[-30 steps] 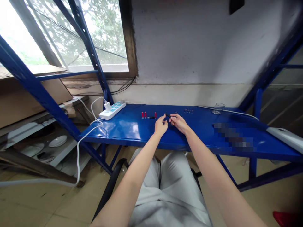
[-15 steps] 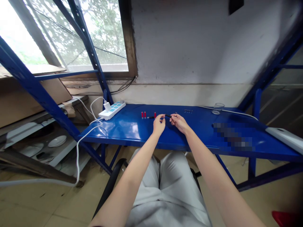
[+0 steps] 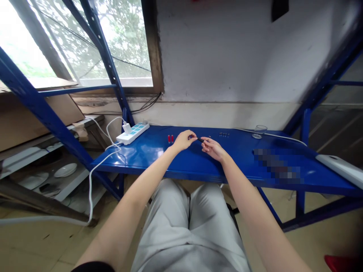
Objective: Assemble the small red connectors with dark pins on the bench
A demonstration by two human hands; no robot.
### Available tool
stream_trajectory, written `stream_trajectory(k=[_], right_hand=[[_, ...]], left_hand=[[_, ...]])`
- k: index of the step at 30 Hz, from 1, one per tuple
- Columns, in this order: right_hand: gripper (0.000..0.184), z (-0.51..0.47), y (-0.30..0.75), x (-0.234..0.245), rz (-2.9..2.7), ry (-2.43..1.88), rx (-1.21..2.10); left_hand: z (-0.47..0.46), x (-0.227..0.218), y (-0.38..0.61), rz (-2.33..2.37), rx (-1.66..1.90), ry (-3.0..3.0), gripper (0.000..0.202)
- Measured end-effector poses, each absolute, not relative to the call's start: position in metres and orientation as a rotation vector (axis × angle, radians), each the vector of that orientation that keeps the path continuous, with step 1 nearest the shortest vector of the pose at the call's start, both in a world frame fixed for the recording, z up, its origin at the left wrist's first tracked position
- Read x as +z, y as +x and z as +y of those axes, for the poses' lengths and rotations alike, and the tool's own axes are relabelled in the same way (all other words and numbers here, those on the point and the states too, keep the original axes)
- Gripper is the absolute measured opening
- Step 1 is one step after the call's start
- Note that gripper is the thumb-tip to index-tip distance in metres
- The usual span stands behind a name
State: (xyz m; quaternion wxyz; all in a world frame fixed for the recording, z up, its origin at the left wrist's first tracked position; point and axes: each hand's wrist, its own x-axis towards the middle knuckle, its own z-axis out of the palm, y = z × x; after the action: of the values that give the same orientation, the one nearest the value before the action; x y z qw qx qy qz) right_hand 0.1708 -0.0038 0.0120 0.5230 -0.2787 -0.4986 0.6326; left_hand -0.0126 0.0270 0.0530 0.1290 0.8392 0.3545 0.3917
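Note:
My right hand pinches a slim black stick-like piece above the blue table. My left hand meets its left end, thumb and fingertips closed together there; whatever tiny part lies between them is too small to make out. Just left of that hand stand two small red cylinders with pale lower ends. Beyond the hands, several tiny metallic pieces lie in rows, and one more small piece is closer to my fingers.
The blue table carries a white power strip with a plugged cable on its left. A clear glass stands at the back right. Nearer on the right are a blurred-out dark object and a white device at the edge.
My left hand has turned and shifted slightly left and up, now covering the third red cylinder and the black piece on the table. My right hand still holds the black stick.

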Motion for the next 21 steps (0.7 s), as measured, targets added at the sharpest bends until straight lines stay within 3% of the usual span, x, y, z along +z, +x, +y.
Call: stream_trajectory(k=[10,15,21], right_hand=[[0.032,0.001,0.167,0.009,-1.092,-0.715,1.454],[0.032,0.002,0.168,0.009,-1.025,-0.753,1.379],[0.034,0.001,0.166,0.011,-1.030,-0.798,1.351]], left_hand=[[0.042,0.112,-0.016,1.117,0.561,3.090,0.010],[0.054,0.104,-0.013,1.171,0.166,3.334,0.012],[0.062,0.085,-0.006,1.250,0.076,3.349,0.017]])
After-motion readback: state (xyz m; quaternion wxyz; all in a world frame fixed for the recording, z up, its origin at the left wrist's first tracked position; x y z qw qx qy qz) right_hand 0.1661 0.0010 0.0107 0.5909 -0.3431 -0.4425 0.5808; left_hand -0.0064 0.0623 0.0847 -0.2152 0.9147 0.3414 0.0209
